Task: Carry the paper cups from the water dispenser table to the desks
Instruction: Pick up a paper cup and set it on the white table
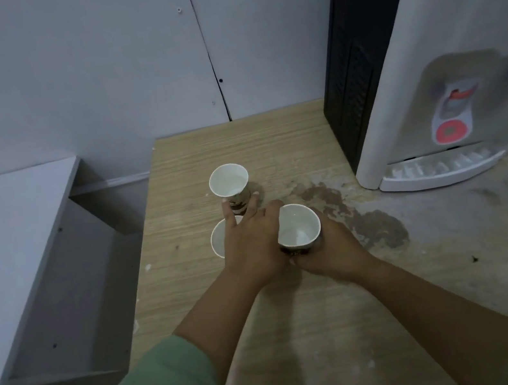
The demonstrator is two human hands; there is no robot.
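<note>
My right hand (327, 249) grips one paper cup (297, 227) on the wooden counter (302, 319). My left hand (251, 243) is open, fingers (228, 212) straddling the far cup (229, 181), palm over the near-left cup (218, 241). Water dispenser (445, 73) at right.

text: none legible | water dispenser (447, 63) labels: blurred | cup (229, 181) print: unreadable

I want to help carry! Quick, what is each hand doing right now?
Left hand: fingers spread around the far cup, palm covering the near left cup; firm hold cannot be told.
Right hand: closed around the right cup.
</note>
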